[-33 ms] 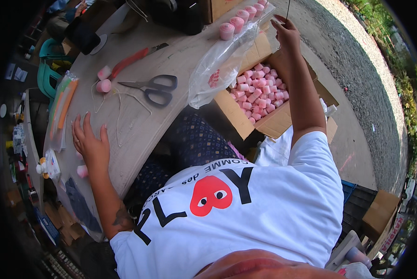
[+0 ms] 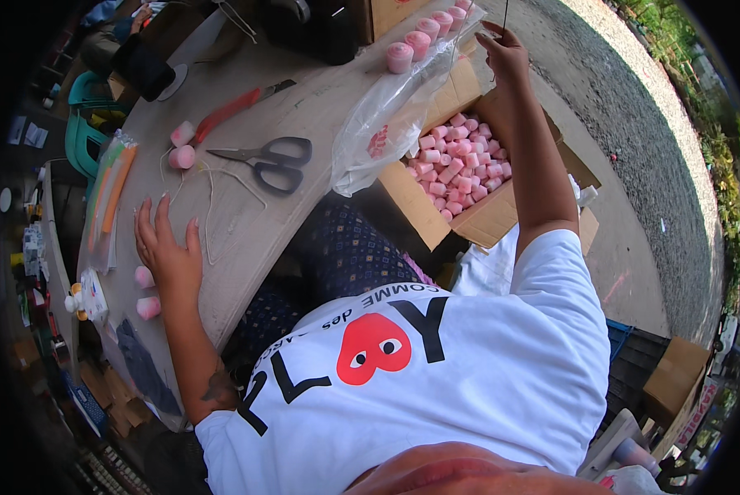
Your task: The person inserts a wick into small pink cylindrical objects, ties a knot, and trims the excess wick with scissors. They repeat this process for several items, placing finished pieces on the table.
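Pink cylinders fill an open cardboard box at the right, beside the person's outstretched right forearm and off the edge of the pale counter. The right hand is raised beyond the far side of the box; its fingers seem to be closed on a thin dark rod, though they show too small to be certain of the grip. The left hand is over the left part of the counter, palm down, fingers spread apart and holding nothing. Two more pink cylinders lie just left of its wrist, one nearer than the other. Farther along, another two sit close together by loose white string, and dark-handled scissors lie to their right with the blades pointing left. A red-handled knife lies beyond the scissors. At the far right corner a row of pink cylinders stands on a clear plastic sheet, which drapes toward the box. Left of the left hand lies a clear bag of orange and pale strips.
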Demonstrator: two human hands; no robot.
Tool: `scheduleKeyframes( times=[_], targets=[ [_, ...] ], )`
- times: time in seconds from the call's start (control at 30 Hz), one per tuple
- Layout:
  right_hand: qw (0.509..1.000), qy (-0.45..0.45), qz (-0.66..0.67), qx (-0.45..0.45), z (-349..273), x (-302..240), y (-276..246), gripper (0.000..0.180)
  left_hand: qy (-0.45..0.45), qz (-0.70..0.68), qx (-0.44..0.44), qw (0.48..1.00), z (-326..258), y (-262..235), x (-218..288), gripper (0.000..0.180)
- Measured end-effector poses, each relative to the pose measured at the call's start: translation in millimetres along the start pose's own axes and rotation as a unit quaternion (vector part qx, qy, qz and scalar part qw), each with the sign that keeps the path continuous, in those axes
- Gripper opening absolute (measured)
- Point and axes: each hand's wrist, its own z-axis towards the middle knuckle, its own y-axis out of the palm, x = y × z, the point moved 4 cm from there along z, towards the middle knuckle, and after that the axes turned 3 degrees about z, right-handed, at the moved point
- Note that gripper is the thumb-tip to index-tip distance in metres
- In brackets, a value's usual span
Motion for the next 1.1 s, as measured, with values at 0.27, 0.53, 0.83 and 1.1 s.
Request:
scheduleKeyframes(
  times=[0.27, 0.53, 0.83, 1.1],
  targets=[
    [0.98, -0.025, -0.187, -0.062, 76.4, 24.7, 8.4, 0.056, 0.113, -0.207, -0.055, 0.97, 30.7, 15.2, 96.6, 0.052],
    [0.973, -0.045, -0.19, -0.121, 96.9, 33.0, 19.1, 0.058, 0.155, -0.249, -0.052, 0.955, 42.5, 14.7, 118.0, 0.051],
    [0.98, -0.02, 0.196, -0.027, -44.4, -29.5, -5.9, 0.043, 0.194, -0.435, -0.087, 0.875, 56.6, 11.6, 164.4, 0.059],
    [0.932, 0.053, 0.188, -0.305, -208.1, -66.4, 105.4, 0.053, 0.153, -0.582, -0.179, 0.779, 48.9, 28.3, 223.7, 0.073]
  ],
)
